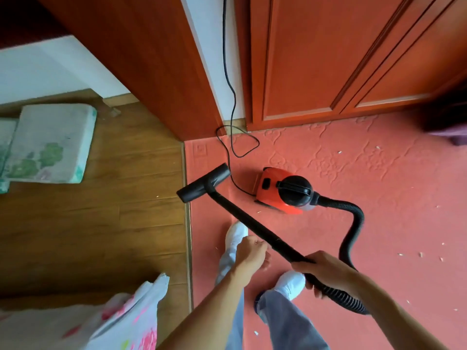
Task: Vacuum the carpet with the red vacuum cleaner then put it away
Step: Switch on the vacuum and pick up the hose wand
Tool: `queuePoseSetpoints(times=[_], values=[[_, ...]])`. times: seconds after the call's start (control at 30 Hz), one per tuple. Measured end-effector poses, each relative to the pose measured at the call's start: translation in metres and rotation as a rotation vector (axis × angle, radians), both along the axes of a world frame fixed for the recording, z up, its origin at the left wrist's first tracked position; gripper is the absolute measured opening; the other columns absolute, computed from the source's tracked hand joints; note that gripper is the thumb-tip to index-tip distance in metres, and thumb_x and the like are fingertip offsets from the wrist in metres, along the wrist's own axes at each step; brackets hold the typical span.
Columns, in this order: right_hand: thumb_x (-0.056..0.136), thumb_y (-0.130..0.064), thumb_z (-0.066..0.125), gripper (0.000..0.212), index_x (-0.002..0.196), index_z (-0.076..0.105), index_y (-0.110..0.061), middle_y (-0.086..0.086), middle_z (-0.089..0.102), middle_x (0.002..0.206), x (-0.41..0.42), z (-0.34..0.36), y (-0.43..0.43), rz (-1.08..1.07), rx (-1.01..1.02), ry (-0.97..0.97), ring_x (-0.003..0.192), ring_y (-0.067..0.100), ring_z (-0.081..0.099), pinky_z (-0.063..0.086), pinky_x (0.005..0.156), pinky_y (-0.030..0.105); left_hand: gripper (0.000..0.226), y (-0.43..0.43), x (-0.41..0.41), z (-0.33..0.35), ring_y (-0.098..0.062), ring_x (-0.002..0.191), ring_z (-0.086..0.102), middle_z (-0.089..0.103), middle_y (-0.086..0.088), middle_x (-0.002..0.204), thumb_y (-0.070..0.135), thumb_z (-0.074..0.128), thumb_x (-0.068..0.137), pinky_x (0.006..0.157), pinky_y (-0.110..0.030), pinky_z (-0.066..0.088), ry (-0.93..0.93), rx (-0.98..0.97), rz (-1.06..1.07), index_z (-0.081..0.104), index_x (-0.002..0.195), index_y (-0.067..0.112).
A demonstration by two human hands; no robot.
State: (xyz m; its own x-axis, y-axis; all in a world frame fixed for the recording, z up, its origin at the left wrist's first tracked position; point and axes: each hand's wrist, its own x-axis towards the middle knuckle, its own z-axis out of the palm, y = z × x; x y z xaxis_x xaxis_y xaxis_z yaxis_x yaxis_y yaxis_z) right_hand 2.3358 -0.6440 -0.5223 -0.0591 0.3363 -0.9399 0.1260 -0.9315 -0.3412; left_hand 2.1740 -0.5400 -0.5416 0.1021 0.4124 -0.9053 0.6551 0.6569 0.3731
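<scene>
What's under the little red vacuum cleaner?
The red vacuum cleaner sits on the pink carpet, its black cord trailing behind. Whatever lies directly beneath it is hidden.

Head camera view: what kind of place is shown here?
Most likely a room in a home, perhaps a bedroom: a red patterned carpet meets a wooden floor, panelled wooden cupboard doors stand behind, and a red vacuum cleaner sits on the carpet.

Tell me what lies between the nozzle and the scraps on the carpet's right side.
The vacuum body sits between the nozzle and those scraps, its hose looping beside it. The cord trails by the nozzle. The right hand grips the wand.
</scene>
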Motion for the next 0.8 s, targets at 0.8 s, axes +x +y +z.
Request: queuePoseSetpoints(times=[0.8], values=[[0.086, -0.036, 0.060, 0.020, 0.085, 0.056, -0.016, -0.002, 0.071, 0.063, -0.066, 0.168, -0.192, 0.363, -0.136, -0.500, 0.049, 0.015, 0.070, 0.052, 0.050, 0.021, 0.022, -0.130, -0.062, 0.179, -0.014, 0.041, 0.054, 0.062, -0.004, 0.058, 0.005, 0.045, 0.089, 0.045, -0.025, 0.047, -0.182, 0.105, -0.292, 0.061, 0.075, 0.011]])
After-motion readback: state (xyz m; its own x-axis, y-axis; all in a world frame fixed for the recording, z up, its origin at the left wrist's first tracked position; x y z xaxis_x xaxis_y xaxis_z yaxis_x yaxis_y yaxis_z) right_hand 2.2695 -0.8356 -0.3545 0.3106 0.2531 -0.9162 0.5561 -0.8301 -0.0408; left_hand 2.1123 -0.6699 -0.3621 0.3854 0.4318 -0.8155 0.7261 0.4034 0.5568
